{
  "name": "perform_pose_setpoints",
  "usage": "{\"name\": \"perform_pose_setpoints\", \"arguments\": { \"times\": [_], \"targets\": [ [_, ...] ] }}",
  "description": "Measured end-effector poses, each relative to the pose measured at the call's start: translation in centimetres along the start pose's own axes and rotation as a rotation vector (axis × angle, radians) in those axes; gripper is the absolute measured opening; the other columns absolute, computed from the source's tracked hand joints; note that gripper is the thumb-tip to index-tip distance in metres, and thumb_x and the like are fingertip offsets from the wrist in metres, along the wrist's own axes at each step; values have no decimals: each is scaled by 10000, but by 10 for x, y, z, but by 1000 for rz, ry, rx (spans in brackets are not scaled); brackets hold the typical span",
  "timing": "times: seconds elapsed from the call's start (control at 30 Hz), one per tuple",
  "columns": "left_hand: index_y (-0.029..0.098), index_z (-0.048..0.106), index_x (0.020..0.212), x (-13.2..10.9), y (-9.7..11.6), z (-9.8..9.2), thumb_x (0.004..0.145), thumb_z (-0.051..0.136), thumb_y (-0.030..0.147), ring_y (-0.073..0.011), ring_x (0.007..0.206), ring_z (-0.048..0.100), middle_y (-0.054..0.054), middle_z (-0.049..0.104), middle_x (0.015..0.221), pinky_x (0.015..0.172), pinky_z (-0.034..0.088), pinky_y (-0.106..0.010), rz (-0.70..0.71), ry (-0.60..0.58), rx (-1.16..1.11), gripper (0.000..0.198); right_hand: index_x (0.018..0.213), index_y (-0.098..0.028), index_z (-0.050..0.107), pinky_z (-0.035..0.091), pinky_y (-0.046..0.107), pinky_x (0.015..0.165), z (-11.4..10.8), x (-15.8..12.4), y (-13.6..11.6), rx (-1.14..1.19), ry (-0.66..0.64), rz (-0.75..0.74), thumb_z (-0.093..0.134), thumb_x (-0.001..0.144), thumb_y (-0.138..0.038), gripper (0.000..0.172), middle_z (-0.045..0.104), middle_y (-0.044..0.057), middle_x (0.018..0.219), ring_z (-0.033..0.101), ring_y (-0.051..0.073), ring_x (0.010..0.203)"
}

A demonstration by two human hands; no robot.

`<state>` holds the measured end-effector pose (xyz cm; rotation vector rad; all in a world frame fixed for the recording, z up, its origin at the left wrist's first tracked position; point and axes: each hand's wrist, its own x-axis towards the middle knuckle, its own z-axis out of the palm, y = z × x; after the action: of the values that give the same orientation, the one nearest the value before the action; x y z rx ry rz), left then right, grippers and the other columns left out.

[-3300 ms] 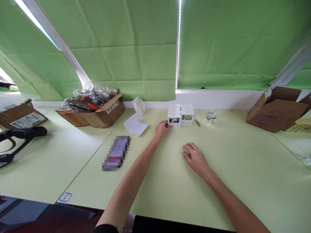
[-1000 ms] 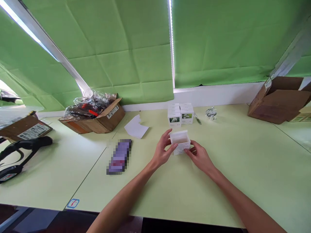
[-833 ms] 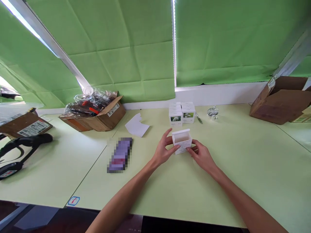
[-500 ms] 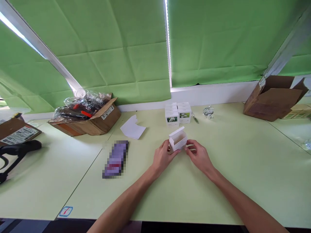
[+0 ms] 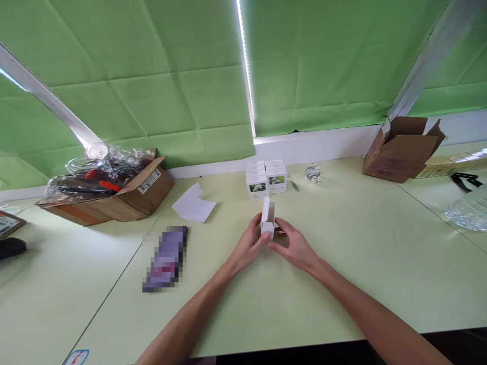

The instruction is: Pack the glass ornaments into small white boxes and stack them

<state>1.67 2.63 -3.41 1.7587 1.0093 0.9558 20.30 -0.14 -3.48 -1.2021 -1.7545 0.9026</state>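
Observation:
Between my two hands stands a small white carton [image 5: 268, 227], its top flap raised and its narrow side facing me. My left hand [image 5: 249, 246] grips the carton from the left, thumb on the near face. From the right, my right hand [image 5: 294, 247] closes on it, thumb low at the near edge and fingers along the far side. Just beyond are several white boxes [image 5: 266, 177] with flower pictures, packed together in a block. A pen [image 5: 293, 183] lies at their right, near a shiny clear object [image 5: 313, 173].
Left of my hands lie a torn white paper [image 5: 195, 204] and a pixelated purple item [image 5: 166, 259]. A cardboard box [image 5: 148, 195] of plastic-wrapped things stands back left. At back right is an open brown carton [image 5: 397, 154], with a clear plastic item [image 5: 467, 210] nearer the right edge.
The white carton has been turned so its narrow side faces me, and both hands have closed in around it. My view has shifted a little to the right.

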Motion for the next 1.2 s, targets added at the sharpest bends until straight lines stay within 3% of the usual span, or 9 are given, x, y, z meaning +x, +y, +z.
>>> {"name": "perform_pose_setpoints", "arguments": {
  "times": [0.1, 0.27, 0.5, 0.6, 0.7, 0.8, 0.93, 1.07, 1.2],
  "targets": [
    [219, 434, 1429, 6, -2, -7, 804, 751, 502, -306, 1198, 621, -128, 636, 1311, 1015, 507, -430, -43, -35, -12, 755, 1455, -246, 473, 560, 442, 958, -1, 2, 4, -15, 3, -15, 592, 920, -400, 569, 582, 111, 1407, 668, 239, 1075],
    [210, 509, 1339, 12, -4, -8, 802, 761, 437, -290, 1158, 647, -115, 678, 1241, 997, 517, -424, -56, -26, 1, 635, 1490, -275, 441, 544, 466, 990, 1, 4, 9, -89, 15, -60, 503, 957, -305, 538, 620, 83, 1381, 655, 249, 1144],
    [184, 578, 1165, 28, -13, -10, 852, 675, 401, -267, 1105, 669, -110, 695, 1193, 956, 533, -404, -62, 122, 39, 394, 1545, -205, 373, 395, 527, 1158, 9, 8, 13, -254, -102, -162, 541, 899, -216, 667, 405, 107, 1576, 410, 285, 1442],
    [185, 577, 1156, 34, -17, -13, 814, 701, 394, -271, 1085, 673, -109, 702, 1174, 939, 542, -411, -65, 167, 77, 419, 1542, -219, 380, 389, 531, 1161, 10, 9, 16, -251, -101, -161, 543, 910, -240, 653, 411, 104, 1574, 402, 284, 1446],
    [182, 558, 1198, 39, -23, -15, 812, 669, 345, -276, 1117, 665, -111, 700, 1191, 984, 525, -447, -49, 228, 86, 433, 1437, -229, 538, 478, 495, 1087, 2, 12, 20, -213, -21, -85, 544, 920, -301, 522, 488, 109, 1525, 508, 285, 1367],
    [175, 545, 1230, 41, -31, -18, 819, 632, 304, -280, 1143, 661, -123, 691, 1231, 1017, 510, -474, -47, 252, 61, 439, 1222, -240, 696, 589, 408, 902, -24, 24, 29, -207, 181, 39, 567, 888, -325, 368, 641, 95, 1359, 687, 239, 1077],
    [177, 535, 1271, 42, -36, -21, 846, 602, 285, -280, 1180, 647, -131, 669, 1282, 1038, 502, -481, -76, 234, 60, 443, 1156, -183, 697, 578, 432, 850, -88, 57, 50, -264, 410, 175, 533, 879, -355, 365, 721, 118, 1157, 695, 231, 901],
    [204, 481, 1357, 41, -36, -22, 876, 570, 259, -269, 1255, 604, -126, 624, 1363, 1066, 486, -470, -93, 232, 64, 492, 1223, -125, 646, 468, 516, 997, -155, 99, 72, -346, 597, 261, 599, 795, -315, 470, 667, 168, 1256, 629, 288, 1039],
    [217, 463, 1371, 40, -36, -21, 897, 583, 288, -269, 1282, 589, -128, 601, 1394, 1059, 494, -458, -89, 239, 70, 495, 1226, -129, 648, 481, 453, 968, -194, 138, 89, -347, 602, 298, 703, 687, -295, 567, 651, 158, 1300, 620, 268, 1025]
  ]
}}
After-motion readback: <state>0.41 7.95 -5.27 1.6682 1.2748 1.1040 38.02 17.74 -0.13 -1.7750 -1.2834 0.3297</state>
